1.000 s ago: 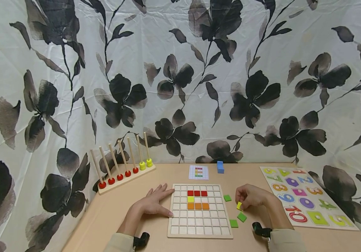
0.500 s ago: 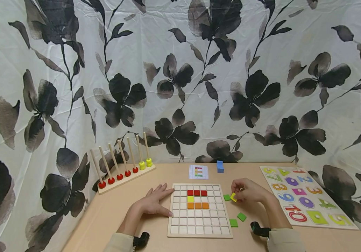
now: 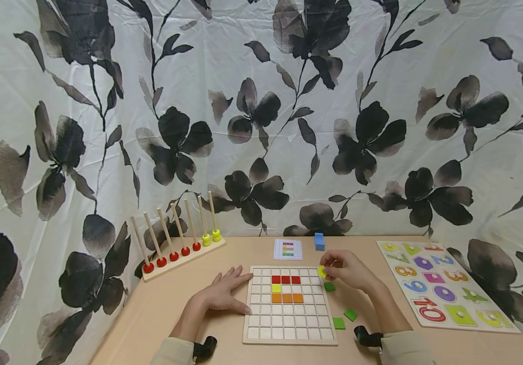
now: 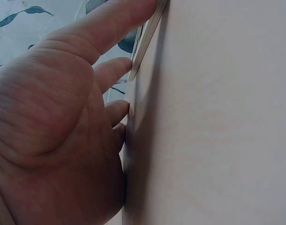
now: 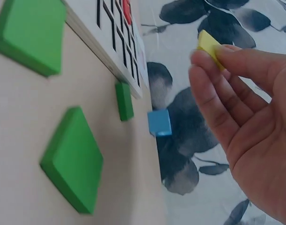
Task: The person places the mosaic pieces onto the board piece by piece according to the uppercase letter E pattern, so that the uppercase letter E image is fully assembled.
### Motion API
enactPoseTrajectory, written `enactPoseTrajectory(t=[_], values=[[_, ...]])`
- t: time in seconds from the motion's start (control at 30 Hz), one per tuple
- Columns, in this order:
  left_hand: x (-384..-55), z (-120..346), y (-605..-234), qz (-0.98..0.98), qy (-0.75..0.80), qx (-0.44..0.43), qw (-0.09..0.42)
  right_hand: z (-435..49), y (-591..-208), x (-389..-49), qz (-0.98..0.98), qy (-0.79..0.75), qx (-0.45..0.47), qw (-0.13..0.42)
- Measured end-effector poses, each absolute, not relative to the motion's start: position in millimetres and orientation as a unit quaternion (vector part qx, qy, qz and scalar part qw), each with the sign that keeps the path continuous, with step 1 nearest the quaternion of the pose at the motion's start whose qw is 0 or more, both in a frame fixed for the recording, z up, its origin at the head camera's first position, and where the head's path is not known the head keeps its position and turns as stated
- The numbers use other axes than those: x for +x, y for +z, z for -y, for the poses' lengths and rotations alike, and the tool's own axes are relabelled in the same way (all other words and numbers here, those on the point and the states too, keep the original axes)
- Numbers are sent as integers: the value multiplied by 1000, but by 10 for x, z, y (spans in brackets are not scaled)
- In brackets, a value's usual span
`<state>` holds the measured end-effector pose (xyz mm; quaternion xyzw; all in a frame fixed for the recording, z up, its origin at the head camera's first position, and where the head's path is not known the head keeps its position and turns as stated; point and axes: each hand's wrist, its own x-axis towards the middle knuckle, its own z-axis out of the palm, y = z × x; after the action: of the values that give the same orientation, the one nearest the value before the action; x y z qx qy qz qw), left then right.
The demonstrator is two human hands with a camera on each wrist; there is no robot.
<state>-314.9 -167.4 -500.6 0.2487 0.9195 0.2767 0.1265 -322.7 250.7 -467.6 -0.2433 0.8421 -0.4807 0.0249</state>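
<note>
A white grid board [image 3: 284,333] lies on the table, holding three red tiles [image 3: 286,280], one yellow tile [image 3: 276,288] and three orange tiles [image 3: 287,298]. My left hand [image 3: 220,294] rests at the board's left edge with fingers spread, thumb and fingertips touching the rim. Between thumb and fingertips, my right hand [image 3: 345,269] pinches another yellow tile [image 5: 209,47], lifted above the table by the board's upper right corner. Three green tiles lie right of the board: one green tile [image 3: 329,287] near its edge, another [image 3: 350,315] lower, a third [image 3: 339,323] beside the rim.
Behind the board are a small pattern card [image 3: 288,250] and a blue block [image 3: 319,242]. A peg stand [image 3: 184,259] with red and yellow beads stands at the back left. A number puzzle board [image 3: 444,289] lies on the right.
My right hand has lifted the yellow tile and carried it left and away from me, from beside the green tiles to the board's upper right corner. My left hand stays put.
</note>
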Motion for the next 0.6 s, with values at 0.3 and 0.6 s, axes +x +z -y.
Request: enactPoseTrajectory(t=[0.3,0.6], values=[[-3152,1676,-5004,-918,280,249,128,-2322,-4693,-3210,-835,-495,-238,13],[-3154,1677,-5004,-918,280,249,129,-2127,-4684,-3177,-838,-479,-259,27]])
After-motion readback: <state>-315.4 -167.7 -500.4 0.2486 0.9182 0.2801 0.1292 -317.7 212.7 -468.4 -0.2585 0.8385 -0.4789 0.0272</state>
